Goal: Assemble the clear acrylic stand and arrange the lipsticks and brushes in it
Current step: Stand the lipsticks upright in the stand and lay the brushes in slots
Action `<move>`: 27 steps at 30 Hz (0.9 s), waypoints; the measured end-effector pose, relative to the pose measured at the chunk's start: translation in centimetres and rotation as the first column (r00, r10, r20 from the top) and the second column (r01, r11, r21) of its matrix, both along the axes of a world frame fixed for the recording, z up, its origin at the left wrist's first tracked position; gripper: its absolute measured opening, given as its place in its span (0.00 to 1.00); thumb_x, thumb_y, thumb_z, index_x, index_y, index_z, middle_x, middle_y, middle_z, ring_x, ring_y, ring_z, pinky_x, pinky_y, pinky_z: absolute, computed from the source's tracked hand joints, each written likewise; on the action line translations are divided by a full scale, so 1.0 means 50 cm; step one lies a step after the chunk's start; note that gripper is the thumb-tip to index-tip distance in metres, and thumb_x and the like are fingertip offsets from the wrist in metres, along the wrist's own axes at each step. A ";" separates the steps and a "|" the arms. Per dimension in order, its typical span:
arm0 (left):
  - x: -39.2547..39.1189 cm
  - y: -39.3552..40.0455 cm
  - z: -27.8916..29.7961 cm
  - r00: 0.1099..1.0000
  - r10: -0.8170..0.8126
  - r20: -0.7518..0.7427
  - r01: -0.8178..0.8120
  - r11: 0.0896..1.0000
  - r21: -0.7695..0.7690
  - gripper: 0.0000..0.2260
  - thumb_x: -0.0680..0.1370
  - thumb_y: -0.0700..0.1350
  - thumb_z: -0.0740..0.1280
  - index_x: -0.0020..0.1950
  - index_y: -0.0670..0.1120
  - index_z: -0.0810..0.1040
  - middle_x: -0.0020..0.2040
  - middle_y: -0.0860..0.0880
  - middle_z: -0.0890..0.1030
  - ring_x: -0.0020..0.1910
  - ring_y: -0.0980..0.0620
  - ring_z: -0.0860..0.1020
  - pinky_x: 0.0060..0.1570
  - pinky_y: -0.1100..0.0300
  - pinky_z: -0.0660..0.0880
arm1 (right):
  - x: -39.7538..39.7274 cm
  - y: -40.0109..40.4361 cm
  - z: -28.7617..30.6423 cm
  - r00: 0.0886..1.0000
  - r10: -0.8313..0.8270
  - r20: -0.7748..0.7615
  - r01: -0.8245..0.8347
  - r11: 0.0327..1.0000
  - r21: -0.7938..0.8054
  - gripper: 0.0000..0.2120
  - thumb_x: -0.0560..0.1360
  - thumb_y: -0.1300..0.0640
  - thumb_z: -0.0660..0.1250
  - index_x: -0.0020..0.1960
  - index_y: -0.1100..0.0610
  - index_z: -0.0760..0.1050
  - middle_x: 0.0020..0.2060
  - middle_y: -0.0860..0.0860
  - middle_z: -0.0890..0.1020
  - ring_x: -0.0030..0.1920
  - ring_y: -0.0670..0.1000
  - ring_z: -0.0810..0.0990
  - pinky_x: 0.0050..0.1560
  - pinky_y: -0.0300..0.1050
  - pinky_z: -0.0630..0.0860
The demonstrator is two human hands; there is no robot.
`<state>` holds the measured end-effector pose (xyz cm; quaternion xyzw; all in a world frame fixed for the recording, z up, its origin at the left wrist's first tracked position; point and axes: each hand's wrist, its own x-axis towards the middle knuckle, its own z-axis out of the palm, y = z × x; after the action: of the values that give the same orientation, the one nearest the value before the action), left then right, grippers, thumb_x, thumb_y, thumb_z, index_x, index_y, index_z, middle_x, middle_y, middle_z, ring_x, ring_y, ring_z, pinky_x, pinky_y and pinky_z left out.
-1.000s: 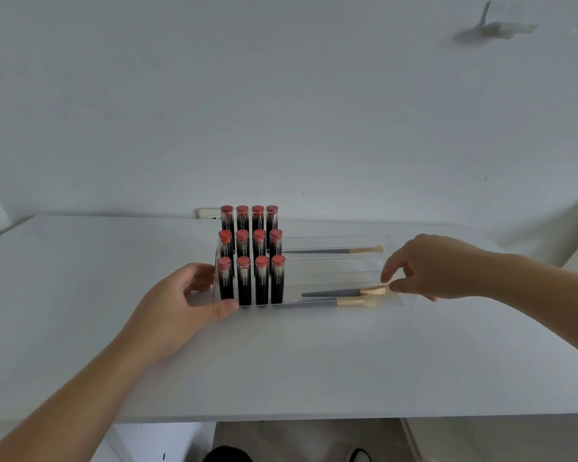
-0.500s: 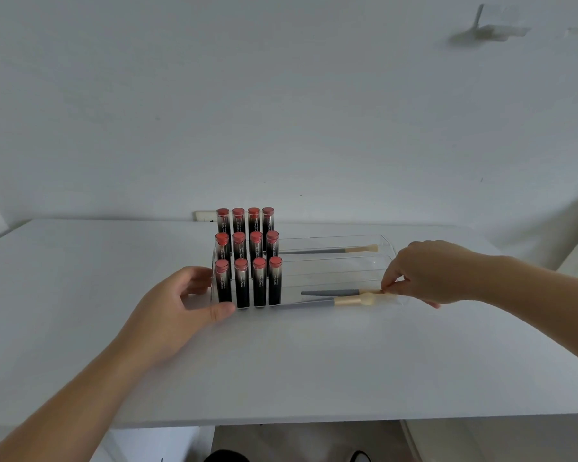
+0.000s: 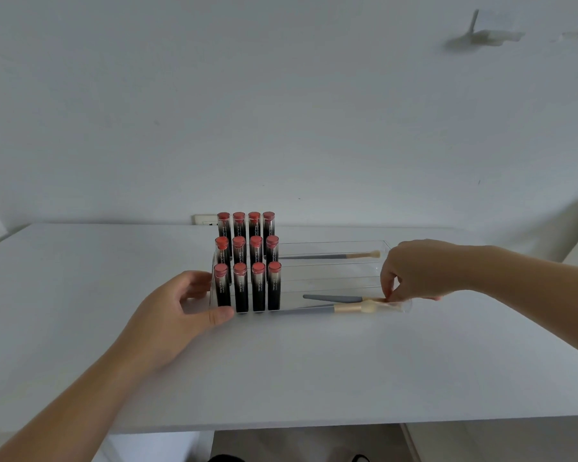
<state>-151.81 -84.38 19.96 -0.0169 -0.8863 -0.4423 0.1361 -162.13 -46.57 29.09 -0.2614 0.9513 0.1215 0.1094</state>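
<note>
The right hand (image 3: 414,271) has come lower and now pinches a brush (image 3: 341,298) tip in the stand (image 3: 331,271). The left hand (image 3: 177,311) grips the stand's left end on the surface (image 3: 80,295), beside the lipsticks (image 3: 247,261).

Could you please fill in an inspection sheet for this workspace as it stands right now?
Surface: white table, stand near its middle.
Job's things: clear stand holds twelve lipsticks upright in three rows; three brushes lie flat in its right trays.
Clutter: nothing seen.
Hands: left hand grips the stand's left end; right hand pinches a front brush's tip.
Cables: nothing seen.
Surroundings: white wall, wall socket behind the table.
</note>
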 end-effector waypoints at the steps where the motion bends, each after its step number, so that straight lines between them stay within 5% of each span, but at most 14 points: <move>1: 0.000 0.000 0.000 1.000 -0.003 0.000 0.003 1.000 0.002 0.26 0.60 0.71 0.73 0.55 0.68 0.74 0.55 0.68 0.79 0.56 0.67 0.77 0.53 0.65 0.71 | 0.002 0.001 -0.001 1.000 0.001 -0.003 -0.001 1.000 -0.003 0.06 0.75 0.44 0.65 0.42 0.41 0.78 0.24 0.48 0.81 0.42 0.42 0.80 0.44 0.42 0.76; 5: 0.001 -0.001 -0.001 1.000 -0.004 0.000 0.004 1.000 0.001 0.30 0.60 0.70 0.73 0.59 0.64 0.76 0.56 0.65 0.80 0.57 0.64 0.78 0.56 0.61 0.72 | 0.009 0.001 -0.001 0.999 0.046 -0.026 -0.045 0.999 0.017 0.06 0.77 0.45 0.64 0.46 0.43 0.79 0.38 0.47 0.84 0.44 0.42 0.77 0.42 0.41 0.72; 9: 0.002 0.000 0.001 1.000 -0.006 -0.007 0.006 1.000 0.000 0.26 0.60 0.71 0.73 0.55 0.68 0.74 0.55 0.69 0.79 0.56 0.66 0.77 0.53 0.64 0.71 | 0.016 0.002 -0.002 0.989 0.126 -0.073 -0.121 0.990 0.065 0.06 0.79 0.46 0.63 0.49 0.44 0.78 0.36 0.39 0.74 0.49 0.46 0.77 0.47 0.42 0.73; 14: 0.001 -0.001 -0.001 1.000 0.003 -0.004 -0.003 1.000 0.003 0.34 0.59 0.71 0.73 0.63 0.60 0.77 0.58 0.63 0.81 0.58 0.60 0.79 0.56 0.59 0.73 | 0.030 0.013 0.033 0.968 0.181 -0.176 -0.172 0.983 0.066 0.06 0.80 0.44 0.61 0.45 0.40 0.73 0.34 0.39 0.72 0.44 0.43 0.74 0.37 0.35 0.63; 21: 0.002 0.000 0.005 1.000 0.003 -0.004 -0.003 1.000 0.022 0.32 0.55 0.79 0.71 0.55 0.68 0.76 0.54 0.70 0.81 0.56 0.67 0.78 0.55 0.63 0.72 | 0.024 0.012 0.103 0.927 0.139 -0.349 -0.135 0.990 0.036 0.05 0.80 0.44 0.61 0.45 0.39 0.74 0.32 0.41 0.73 0.36 0.41 0.72 0.34 0.37 0.63; 27: 0.007 0.004 0.009 1.000 0.002 -0.007 -0.002 1.000 0.012 0.27 0.60 0.73 0.73 0.56 0.68 0.76 0.54 0.70 0.81 0.56 0.67 0.78 0.54 0.63 0.72 | 0.010 -0.040 0.079 0.902 0.197 -0.385 -0.138 0.975 0.175 0.10 0.82 0.45 0.58 0.51 0.45 0.77 0.35 0.44 0.72 0.38 0.50 0.76 0.41 0.44 0.73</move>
<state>-151.45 -84.18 20.40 -0.0167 -0.8833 -0.4472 0.1396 -161.62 -48.58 33.05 -0.3036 0.9161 0.2495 -0.0797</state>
